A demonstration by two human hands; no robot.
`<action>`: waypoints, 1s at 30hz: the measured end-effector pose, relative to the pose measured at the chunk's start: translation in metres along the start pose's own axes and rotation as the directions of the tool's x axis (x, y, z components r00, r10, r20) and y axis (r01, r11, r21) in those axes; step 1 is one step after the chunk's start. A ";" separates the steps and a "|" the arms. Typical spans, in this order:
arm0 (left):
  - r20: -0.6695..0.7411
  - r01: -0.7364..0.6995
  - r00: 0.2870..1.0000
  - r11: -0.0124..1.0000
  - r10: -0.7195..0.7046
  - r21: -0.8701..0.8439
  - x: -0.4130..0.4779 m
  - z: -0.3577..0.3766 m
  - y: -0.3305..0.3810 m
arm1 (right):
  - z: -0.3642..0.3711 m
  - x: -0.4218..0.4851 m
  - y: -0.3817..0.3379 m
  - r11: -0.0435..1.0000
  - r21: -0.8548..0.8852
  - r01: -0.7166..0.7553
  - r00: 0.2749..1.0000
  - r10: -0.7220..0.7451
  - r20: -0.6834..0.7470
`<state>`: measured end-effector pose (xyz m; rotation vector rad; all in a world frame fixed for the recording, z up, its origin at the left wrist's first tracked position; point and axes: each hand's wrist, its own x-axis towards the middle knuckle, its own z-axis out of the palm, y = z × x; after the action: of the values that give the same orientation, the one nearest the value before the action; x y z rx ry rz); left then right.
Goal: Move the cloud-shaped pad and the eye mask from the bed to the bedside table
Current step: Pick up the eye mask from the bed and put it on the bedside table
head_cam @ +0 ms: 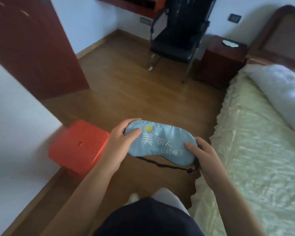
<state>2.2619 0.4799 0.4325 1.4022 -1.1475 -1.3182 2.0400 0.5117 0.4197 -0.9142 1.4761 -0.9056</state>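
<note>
I hold a light blue eye mask [162, 142] with white characters, a yellow crown and a black strap, over the wooden floor beside the bed [255, 150]. My left hand [121, 138] grips its left end, thumb on top. My right hand [203, 154] grips its right end and the strap. A pale cloud-shaped pad [230, 43] lies on the dark red bedside table [220, 58], far ahead at the head of the bed.
A black chair [175, 41] stands left of the bedside table. A red plastic stool [78, 145] sits by my left hand near the white wall. A white pillow [279, 89] lies on the bed. A dark red door [32, 45] is at the left.
</note>
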 end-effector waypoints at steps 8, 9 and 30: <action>0.203 0.003 0.979 0.999 -0.013 0.049 0.092 0.042 0.012 | -0.029 0.054 -0.008 0.996 0.089 -0.013 0.980 0.031 -0.195; 0.223 0.000 0.975 0.998 -0.012 0.055 0.105 0.051 0.014 | -0.035 0.064 -0.009 0.995 0.102 -0.013 0.977 0.035 -0.211; 0.424 -0.096 0.905 0.985 0.026 0.144 0.373 0.274 0.090 | -0.213 0.303 -0.089 0.977 0.215 0.006 0.896 0.090 -0.434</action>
<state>1.9886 0.0957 0.4318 1.2099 -1.6037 -1.5580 1.8098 0.2097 0.3970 -0.5334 1.7324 -1.2707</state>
